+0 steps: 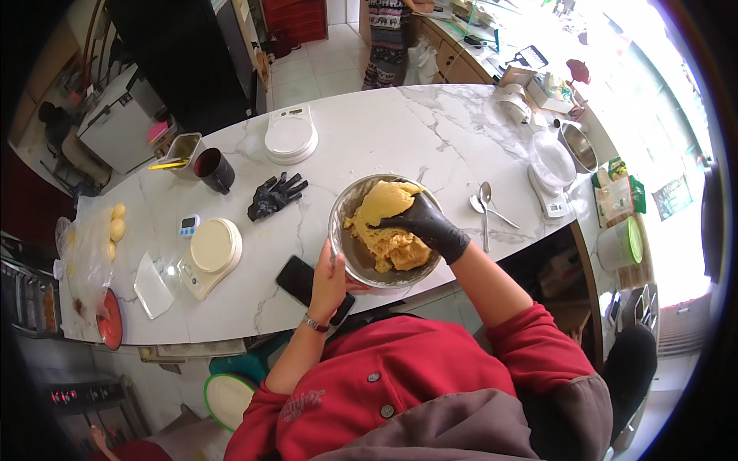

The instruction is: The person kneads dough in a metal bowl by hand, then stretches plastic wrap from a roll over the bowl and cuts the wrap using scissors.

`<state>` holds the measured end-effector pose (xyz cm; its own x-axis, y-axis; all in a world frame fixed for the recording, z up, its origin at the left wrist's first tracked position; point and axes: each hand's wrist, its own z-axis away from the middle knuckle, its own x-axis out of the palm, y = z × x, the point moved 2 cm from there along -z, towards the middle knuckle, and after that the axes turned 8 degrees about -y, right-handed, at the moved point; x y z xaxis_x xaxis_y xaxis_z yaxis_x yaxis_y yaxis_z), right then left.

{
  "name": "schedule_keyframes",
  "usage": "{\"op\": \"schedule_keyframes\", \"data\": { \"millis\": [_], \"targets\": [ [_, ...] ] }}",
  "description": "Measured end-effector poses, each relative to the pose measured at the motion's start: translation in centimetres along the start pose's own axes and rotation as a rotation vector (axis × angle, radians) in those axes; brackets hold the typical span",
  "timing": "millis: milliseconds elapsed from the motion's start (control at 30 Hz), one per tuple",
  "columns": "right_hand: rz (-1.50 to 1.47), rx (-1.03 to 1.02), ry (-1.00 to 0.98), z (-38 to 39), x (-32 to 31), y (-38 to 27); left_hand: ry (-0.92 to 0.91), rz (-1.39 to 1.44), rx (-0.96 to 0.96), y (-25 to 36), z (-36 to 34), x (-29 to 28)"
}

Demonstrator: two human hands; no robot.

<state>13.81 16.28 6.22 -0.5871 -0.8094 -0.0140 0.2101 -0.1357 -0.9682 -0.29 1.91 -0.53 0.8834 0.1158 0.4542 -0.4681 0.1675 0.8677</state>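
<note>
Gripping soft yellow dough in a round metal mixing bowl, a person in a red top stands at a white marbled desk, seen from above. Of the two hands, the right hand, in a black glove, is closed on the dough's smoother upper lump. The bare left hand holds the bowl's left rim. The dough below the lump looks rough and creased. The bowl sits near the desk's front edge, and a dark phone lies beside it, partly under the left wrist. Just right of the bowl, two metal spoons lie crossed. To its left rest a crumpled black glove, a cream kitchen scale and a small blue-and-white timer. Farther back are a dark mug and a white scale. At the far left, yellow balls lie beside clear plastic. Beyond the desk's far edge stands another person in patterned clothing.
</note>
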Motion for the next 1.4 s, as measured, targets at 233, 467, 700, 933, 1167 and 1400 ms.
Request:
{"op": "schedule_keyframes", "data": {
  "millis": [233,467,700,933,1167,1400],
  "targets": [
    [0.896,-0.235,0.305,0.5,-2.1,2.0,-0.055,-0.002,0.03,-0.4,-0.5,0.1],
    [0.903,-0.419,-0.016,2.6,-1.8,-4.9,0.053,-0.306,0.091,-1.5,-0.3,-2.6],
    [1.053,-0.379,-0.249,-4.0,-0.4,-0.2,-0.06,-0.031,0.065,0.0,0.1,-0.4],
    [1.446,-0.338,-0.043,-1.1,3.6,1.5,-0.02,-0.074,0.137,-1.9,0.7,-0.9],
    [1.504,-0.389,0.033,-2.4,3.2,2.3,-0.016,-0.448,0.189,-0.2,-1.0,-1.7],
    [0.945,-0.329,0.228,-2.8,0.1,-0.2,0.135,-0.743,0.356,2.2,-7.5,-3.6]
  ]
}}
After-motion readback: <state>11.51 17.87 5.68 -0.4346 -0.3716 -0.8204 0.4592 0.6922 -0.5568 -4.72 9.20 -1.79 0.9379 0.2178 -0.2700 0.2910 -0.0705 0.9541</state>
